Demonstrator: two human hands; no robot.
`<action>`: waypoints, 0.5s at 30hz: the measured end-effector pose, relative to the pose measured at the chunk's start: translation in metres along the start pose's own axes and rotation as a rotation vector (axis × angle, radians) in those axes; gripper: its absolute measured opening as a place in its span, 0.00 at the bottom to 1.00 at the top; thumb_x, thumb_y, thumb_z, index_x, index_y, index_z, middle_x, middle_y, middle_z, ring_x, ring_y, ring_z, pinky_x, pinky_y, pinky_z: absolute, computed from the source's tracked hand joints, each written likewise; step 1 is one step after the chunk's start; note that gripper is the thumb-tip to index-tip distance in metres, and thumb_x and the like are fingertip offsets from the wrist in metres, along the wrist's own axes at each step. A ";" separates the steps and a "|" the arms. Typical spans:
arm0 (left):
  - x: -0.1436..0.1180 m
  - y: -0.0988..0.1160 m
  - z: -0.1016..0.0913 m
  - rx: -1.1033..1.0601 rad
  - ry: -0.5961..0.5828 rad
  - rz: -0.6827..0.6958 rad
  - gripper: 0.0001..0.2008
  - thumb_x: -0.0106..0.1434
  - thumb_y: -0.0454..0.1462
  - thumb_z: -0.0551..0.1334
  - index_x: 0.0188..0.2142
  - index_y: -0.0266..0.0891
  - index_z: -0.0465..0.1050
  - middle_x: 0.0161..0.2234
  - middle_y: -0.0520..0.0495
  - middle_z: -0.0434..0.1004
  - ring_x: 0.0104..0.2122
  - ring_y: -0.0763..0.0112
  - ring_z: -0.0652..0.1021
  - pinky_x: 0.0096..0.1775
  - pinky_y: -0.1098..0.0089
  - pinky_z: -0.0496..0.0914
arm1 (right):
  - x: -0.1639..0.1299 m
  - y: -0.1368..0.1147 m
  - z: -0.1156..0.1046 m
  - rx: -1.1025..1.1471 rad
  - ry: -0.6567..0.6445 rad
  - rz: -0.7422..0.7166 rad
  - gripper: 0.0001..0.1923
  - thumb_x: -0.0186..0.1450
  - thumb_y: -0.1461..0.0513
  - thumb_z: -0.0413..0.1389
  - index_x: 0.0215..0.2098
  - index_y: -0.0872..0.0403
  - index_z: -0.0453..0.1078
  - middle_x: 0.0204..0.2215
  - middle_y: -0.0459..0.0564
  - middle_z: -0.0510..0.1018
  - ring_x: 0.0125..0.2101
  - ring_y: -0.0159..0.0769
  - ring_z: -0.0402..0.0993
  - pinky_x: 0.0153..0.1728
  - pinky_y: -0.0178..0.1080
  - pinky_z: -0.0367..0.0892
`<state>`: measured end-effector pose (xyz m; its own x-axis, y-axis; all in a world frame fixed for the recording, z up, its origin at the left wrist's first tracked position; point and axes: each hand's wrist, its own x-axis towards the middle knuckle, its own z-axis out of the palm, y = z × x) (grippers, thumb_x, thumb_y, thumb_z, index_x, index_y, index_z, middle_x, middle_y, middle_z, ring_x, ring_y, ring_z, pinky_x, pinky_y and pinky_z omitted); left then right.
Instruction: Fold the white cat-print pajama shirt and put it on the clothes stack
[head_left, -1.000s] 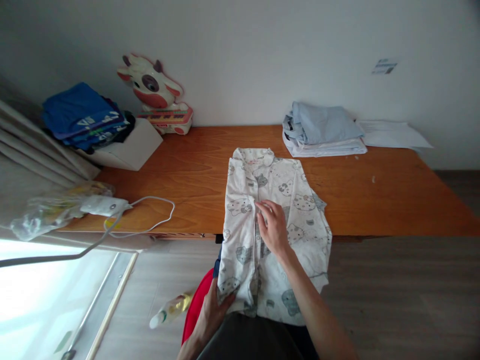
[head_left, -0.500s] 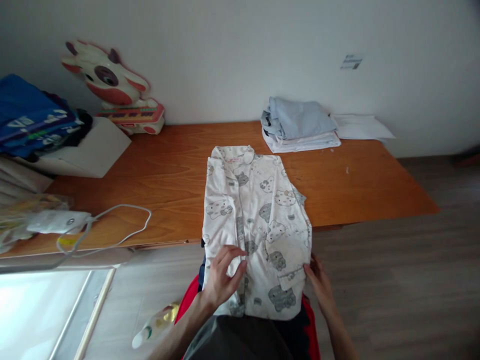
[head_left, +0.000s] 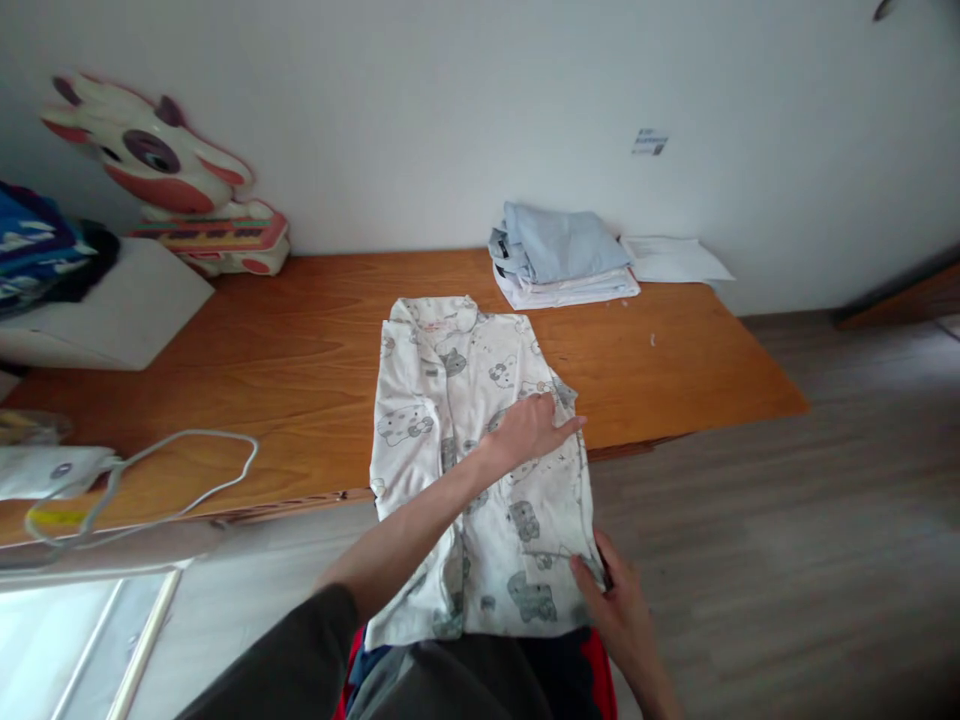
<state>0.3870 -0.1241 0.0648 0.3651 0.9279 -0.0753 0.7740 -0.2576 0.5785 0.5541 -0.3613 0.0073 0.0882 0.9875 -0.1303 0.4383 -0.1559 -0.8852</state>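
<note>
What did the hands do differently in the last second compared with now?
The left hand left the shirt's bottom edge and reached across to press flat on its right side. The right hand came off the middle and now pinches the lower right corner. The shirt stayed spread on the table.

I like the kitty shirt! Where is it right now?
The kitty shirt lies mid-picture in the head view, spread on the wooden table and hanging over its front edge, under the left hand.
</note>
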 end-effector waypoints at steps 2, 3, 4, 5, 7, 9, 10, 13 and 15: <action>0.008 -0.002 -0.005 -0.069 -0.069 -0.049 0.35 0.69 0.68 0.54 0.40 0.39 0.77 0.40 0.31 0.85 0.45 0.41 0.85 0.45 0.53 0.75 | -0.013 -0.022 0.011 -0.139 -0.026 -0.102 0.24 0.75 0.56 0.56 0.66 0.52 0.73 0.54 0.55 0.85 0.50 0.46 0.84 0.51 0.41 0.79; 0.011 -0.004 -0.007 -0.124 -0.093 -0.081 0.35 0.66 0.69 0.55 0.37 0.41 0.76 0.39 0.30 0.84 0.45 0.39 0.85 0.45 0.53 0.75 | -0.018 -0.032 0.018 -0.218 -0.047 -0.152 0.24 0.74 0.58 0.54 0.67 0.51 0.71 0.53 0.55 0.85 0.49 0.47 0.84 0.50 0.43 0.79; 0.014 -0.007 -0.009 -0.188 -0.101 -0.112 0.33 0.64 0.69 0.59 0.33 0.42 0.74 0.37 0.30 0.84 0.45 0.37 0.85 0.46 0.53 0.74 | -0.022 -0.041 0.026 -0.296 -0.074 -0.193 0.26 0.74 0.61 0.53 0.69 0.50 0.70 0.51 0.55 0.85 0.47 0.47 0.85 0.48 0.44 0.80; 0.017 -0.010 -0.010 -0.260 -0.089 -0.135 0.30 0.60 0.67 0.66 0.29 0.44 0.71 0.36 0.31 0.83 0.47 0.35 0.84 0.47 0.52 0.74 | -0.024 -0.050 0.033 -0.369 -0.104 -0.222 0.28 0.72 0.63 0.52 0.70 0.49 0.68 0.49 0.55 0.84 0.45 0.47 0.85 0.46 0.44 0.80; 0.021 -0.018 -0.009 -0.435 -0.020 -0.147 0.25 0.54 0.55 0.77 0.25 0.46 0.66 0.32 0.34 0.80 0.50 0.33 0.82 0.50 0.53 0.72 | -0.027 -0.063 0.048 -0.486 -0.179 -0.254 0.34 0.68 0.68 0.50 0.72 0.49 0.66 0.46 0.56 0.83 0.40 0.48 0.84 0.41 0.45 0.80; 0.023 -0.028 -0.008 -0.589 0.040 -0.126 0.23 0.49 0.41 0.80 0.23 0.47 0.63 0.29 0.40 0.78 0.52 0.35 0.80 0.53 0.54 0.71 | -0.028 -0.073 0.058 -0.553 -0.259 -0.281 0.39 0.64 0.70 0.51 0.73 0.49 0.65 0.47 0.57 0.82 0.38 0.48 0.84 0.40 0.44 0.80; 0.024 -0.032 -0.008 -0.643 0.058 -0.116 0.22 0.49 0.36 0.78 0.22 0.47 0.63 0.28 0.42 0.77 0.52 0.38 0.80 0.53 0.54 0.71 | -0.027 -0.076 0.062 -0.572 -0.294 -0.288 0.41 0.62 0.71 0.52 0.74 0.49 0.64 0.48 0.57 0.82 0.38 0.48 0.84 0.40 0.44 0.80; 0.020 -0.047 -0.014 -0.705 0.086 -0.107 0.16 0.52 0.33 0.74 0.24 0.45 0.66 0.29 0.46 0.77 0.48 0.46 0.81 0.52 0.57 0.72 | -0.026 -0.081 0.065 -0.601 -0.361 -0.271 0.46 0.60 0.72 0.53 0.76 0.48 0.60 0.50 0.56 0.82 0.41 0.48 0.84 0.42 0.43 0.79; 0.014 -0.056 -0.020 -0.830 0.115 -0.124 0.08 0.58 0.37 0.71 0.31 0.43 0.72 0.34 0.46 0.81 0.45 0.52 0.82 0.48 0.59 0.75 | -0.024 -0.080 0.061 -0.611 -0.367 -0.254 0.49 0.59 0.72 0.52 0.78 0.46 0.56 0.50 0.54 0.83 0.41 0.47 0.84 0.41 0.43 0.78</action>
<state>0.3382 -0.0910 0.0473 0.2130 0.9696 -0.1206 0.1580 0.0876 0.9835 0.4624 -0.3711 0.0537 -0.3379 0.9218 -0.1903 0.8329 0.1987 -0.5165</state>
